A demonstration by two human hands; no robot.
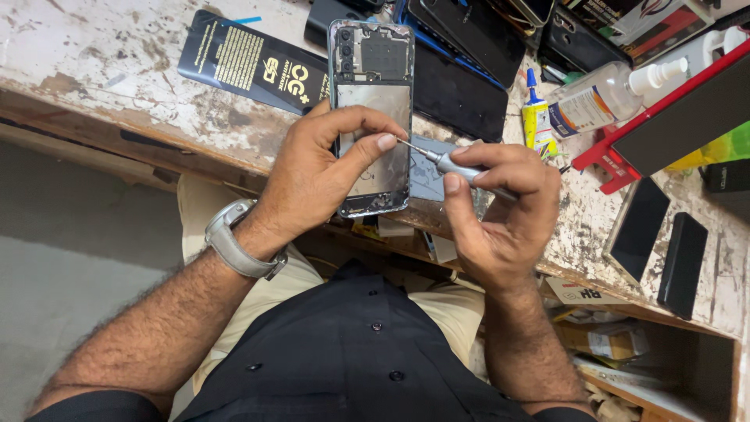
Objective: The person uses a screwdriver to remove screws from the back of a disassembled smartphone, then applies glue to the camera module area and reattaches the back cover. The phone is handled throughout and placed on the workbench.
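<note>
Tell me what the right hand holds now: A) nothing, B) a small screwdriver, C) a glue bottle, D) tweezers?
B: the right hand grips a small grey screwdriver, its tip at the opened phone that the left hand steadies.

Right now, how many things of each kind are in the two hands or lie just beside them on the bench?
Opened phones, back cover off: 1, held by the left hand
Screwdrivers: 1, in the right hand
Black printed packets: 1
Clear pump bottles: 1
Small yellow glue bottles: 1
Total: 5
</note>
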